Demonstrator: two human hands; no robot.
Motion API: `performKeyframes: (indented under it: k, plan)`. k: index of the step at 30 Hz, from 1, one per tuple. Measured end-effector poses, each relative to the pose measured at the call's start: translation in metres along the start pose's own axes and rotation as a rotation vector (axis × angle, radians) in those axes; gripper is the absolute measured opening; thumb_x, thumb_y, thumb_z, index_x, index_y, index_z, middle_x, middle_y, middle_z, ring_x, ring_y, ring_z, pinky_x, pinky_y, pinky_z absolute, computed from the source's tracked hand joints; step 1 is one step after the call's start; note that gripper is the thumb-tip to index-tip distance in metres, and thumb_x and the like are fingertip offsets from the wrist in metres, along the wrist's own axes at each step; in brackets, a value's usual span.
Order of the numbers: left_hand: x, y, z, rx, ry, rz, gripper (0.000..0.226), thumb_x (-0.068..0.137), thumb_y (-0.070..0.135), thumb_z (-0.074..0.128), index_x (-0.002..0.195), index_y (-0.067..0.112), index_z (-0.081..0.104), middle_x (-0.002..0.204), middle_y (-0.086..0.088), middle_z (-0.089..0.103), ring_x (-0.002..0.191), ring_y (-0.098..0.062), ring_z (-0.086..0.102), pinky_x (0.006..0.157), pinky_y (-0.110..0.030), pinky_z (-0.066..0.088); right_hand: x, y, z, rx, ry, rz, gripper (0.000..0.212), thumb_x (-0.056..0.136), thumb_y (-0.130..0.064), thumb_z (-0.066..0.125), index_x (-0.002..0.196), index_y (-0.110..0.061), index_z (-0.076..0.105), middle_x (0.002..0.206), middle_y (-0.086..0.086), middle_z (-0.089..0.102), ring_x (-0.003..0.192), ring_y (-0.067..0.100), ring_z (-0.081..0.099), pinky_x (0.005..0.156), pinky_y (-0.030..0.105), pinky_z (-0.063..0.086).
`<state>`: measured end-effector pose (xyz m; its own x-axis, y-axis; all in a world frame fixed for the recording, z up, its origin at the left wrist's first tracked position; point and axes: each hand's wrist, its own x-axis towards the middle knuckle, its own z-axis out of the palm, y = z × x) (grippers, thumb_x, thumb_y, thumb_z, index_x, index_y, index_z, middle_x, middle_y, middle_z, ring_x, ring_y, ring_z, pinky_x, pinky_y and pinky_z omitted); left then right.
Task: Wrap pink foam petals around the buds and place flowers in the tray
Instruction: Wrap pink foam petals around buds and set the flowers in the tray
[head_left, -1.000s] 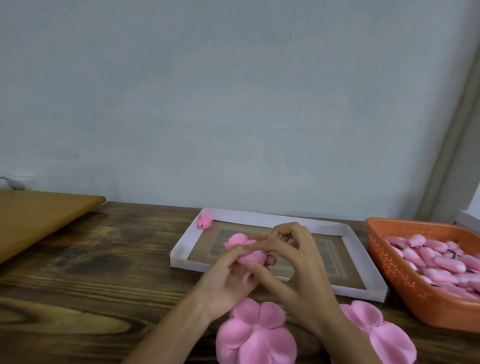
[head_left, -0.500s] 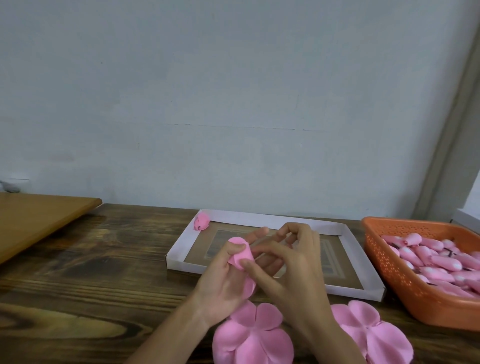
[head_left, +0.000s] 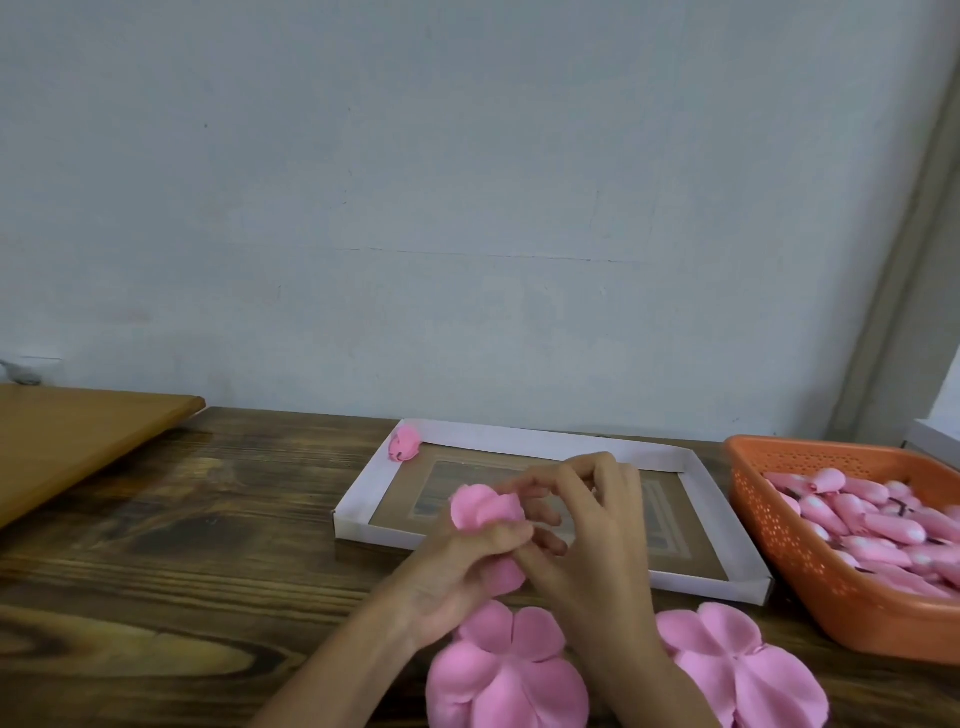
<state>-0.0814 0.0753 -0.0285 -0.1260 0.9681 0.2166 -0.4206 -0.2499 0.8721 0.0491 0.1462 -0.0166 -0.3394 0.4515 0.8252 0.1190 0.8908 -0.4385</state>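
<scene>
left grip (head_left: 457, 577) and right grip (head_left: 597, 551) both pinch one pink foam flower (head_left: 483, 506) near the white tray (head_left: 519, 434).

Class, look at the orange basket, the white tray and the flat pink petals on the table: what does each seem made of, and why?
Orange basket: probably moulded plastic, smooth, its walls pierced with rows of small holes. White tray: looks like folded card, matt, with thin flat walls and creased corners. Flat pink petals: seemingly soft foam, matt, with gently curling edges.
</scene>
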Motion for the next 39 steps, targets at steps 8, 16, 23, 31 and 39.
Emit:
performKeyframes:
  k: [8,16,23,31,39]
  plan:
    - [0.003,0.003,0.0,0.132,0.113,0.117,0.032,0.071,0.016,0.095,0.078,0.012,0.064,0.081,-0.014,0.059,0.077,-0.027,0.061,0.069,-0.036,0.052,0.006,0.007,-0.009,-0.152,-0.033,-0.224,0.027,0.067,-0.013,0.08,0.085,-0.022,0.063,0.097,-0.01,0.049,0.089,0.017,0.045,0.069,0.035,0.043]
    - [0.003,-0.001,0.0,0.124,0.071,0.157,0.026,0.08,0.009,0.087,0.098,0.014,0.069,0.086,-0.008,0.061,0.077,-0.018,0.061,0.058,-0.028,0.049,0.008,0.01,-0.012,0.058,-0.195,-0.114,0.049,0.076,-0.015,0.085,0.117,-0.04,0.073,0.107,-0.012,0.051,0.105,0.014,0.054,0.088,0.02,0.044]
    - [-0.002,0.003,0.0,0.242,-0.083,0.063,0.029,0.082,0.01,0.083,0.108,0.017,0.071,0.087,-0.013,0.06,0.083,-0.032,0.057,0.064,-0.03,0.052,0.011,0.016,-0.013,0.06,-0.379,-0.207,0.054,0.079,-0.025,0.086,0.127,-0.041,0.067,0.139,-0.029,0.049,0.136,0.011,0.04,0.107,0.033,0.04]
    - [-0.004,0.002,-0.006,0.249,-0.182,-0.02,0.096,0.077,-0.011,0.077,0.156,0.028,0.039,0.122,-0.006,0.069,0.104,-0.021,0.067,0.086,-0.036,0.057,0.012,0.014,-0.016,0.394,-0.399,0.028,0.037,0.078,-0.025,0.09,0.109,-0.039,0.075,0.109,-0.018,0.074,0.11,0.017,0.068,0.089,0.034,0.059]
    - [0.005,0.001,0.001,0.542,-0.067,0.122,0.082,0.075,-0.011,0.084,0.143,0.023,0.053,0.138,-0.005,0.067,0.129,-0.027,0.064,0.097,-0.041,0.056,0.013,0.007,-0.02,0.191,-0.26,0.148,0.042,0.065,-0.031,0.093,0.097,-0.047,0.071,0.091,-0.029,0.073,0.087,0.001,0.07,0.071,0.01,0.048]
